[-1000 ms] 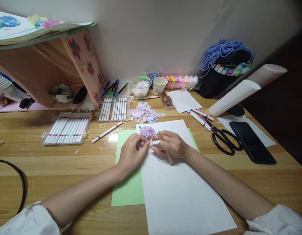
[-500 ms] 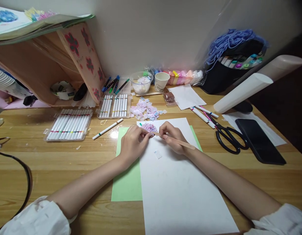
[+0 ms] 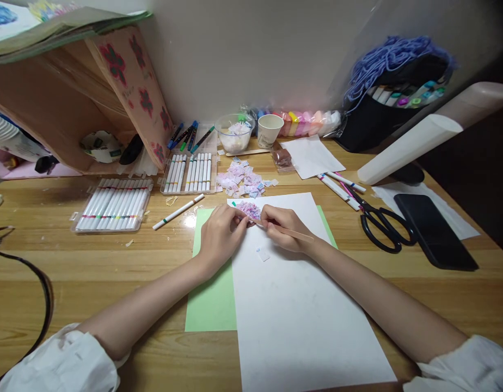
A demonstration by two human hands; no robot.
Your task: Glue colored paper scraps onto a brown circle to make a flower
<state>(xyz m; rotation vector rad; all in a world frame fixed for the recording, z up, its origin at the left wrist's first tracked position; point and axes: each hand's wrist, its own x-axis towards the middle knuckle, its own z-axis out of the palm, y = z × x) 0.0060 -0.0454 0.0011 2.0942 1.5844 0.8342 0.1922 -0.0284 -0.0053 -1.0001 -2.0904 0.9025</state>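
My right hand (image 3: 284,228) grips a flat wooden craft stick (image 3: 297,235), its far end slanting left toward my other fingertips. Thumb and fingers of my left hand (image 3: 219,231) are pinched together at the stick's tip; whatever is between them is too small to make out. Just beyond both hands, a rounded patch of crumpled pink-purple paper bits (image 3: 248,210) covers the top of a white sheet (image 3: 300,305), with a small green mark beside it. A loose pale paper scrap (image 3: 263,254) lies on the sheet below my hands. Green paper (image 3: 213,299) shows underneath.
Behind the sheet is a pile of paper scraps (image 3: 243,181), then a clear bowl (image 3: 234,136) and paper cup (image 3: 270,130). Marker cases (image 3: 112,207) stand left. Black-handled scissors (image 3: 384,228) and a phone (image 3: 435,231) lie right. A decorated box (image 3: 129,98) rises back left.
My right hand and the craft stick have shifted slightly left, the stick tilting a little. My left hand stays pinched by the paper patch. The view has moved slightly.
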